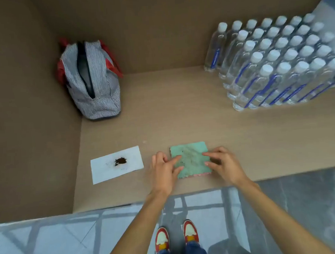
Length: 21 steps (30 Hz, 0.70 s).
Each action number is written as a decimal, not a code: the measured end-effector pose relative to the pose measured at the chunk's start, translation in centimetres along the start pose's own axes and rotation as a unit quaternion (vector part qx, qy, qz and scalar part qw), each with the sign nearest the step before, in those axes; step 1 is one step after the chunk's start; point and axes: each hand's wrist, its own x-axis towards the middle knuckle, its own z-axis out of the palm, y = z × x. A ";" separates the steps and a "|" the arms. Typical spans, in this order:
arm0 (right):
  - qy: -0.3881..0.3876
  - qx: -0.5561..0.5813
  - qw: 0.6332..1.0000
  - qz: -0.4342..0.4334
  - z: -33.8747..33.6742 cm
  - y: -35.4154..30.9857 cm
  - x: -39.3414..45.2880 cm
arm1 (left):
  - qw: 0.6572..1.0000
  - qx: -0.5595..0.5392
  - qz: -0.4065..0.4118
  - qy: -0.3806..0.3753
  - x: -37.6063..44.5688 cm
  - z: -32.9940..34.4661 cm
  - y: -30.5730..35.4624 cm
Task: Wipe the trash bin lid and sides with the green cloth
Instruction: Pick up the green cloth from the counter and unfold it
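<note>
The green cloth point(191, 158) lies flat and folded into a square on the brown shelf surface point(181, 116), near its front edge, with a pink edge showing underneath. My left hand point(164, 171) rests at the cloth's left side, fingertips spread on it. On the cloth's right side sits my right hand point(223, 165), its fingertips pressing down too. Neither hand has lifted the cloth. No trash bin is in view.
A white paper sheet point(117, 164) with a dark brown stain lies left of the cloth. A striped grey bag point(90, 80) with red straps stands in the back left corner. Several rows of water bottles point(280, 65) fill the right. Brown walls enclose the shelf; tiled floor and my shoes are below.
</note>
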 end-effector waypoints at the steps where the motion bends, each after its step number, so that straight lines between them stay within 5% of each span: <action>1: -0.001 -0.003 1.000 -0.009 0.3 0.6 0.4 | 1.000 0.010 -0.001 0.008 0.2 0.2 0.1; 11: -0.045 -0.020 0.999 -0.009 0.7 2.4 1.8 | 0.999 0.043 -0.023 -0.016 0.7 0.8 -0.6; 21: -0.038 -0.042 0.998 0.019 0.3 2.2 2.6 | 0.994 0.042 -0.096 0.043 1.0 1.2 -0.2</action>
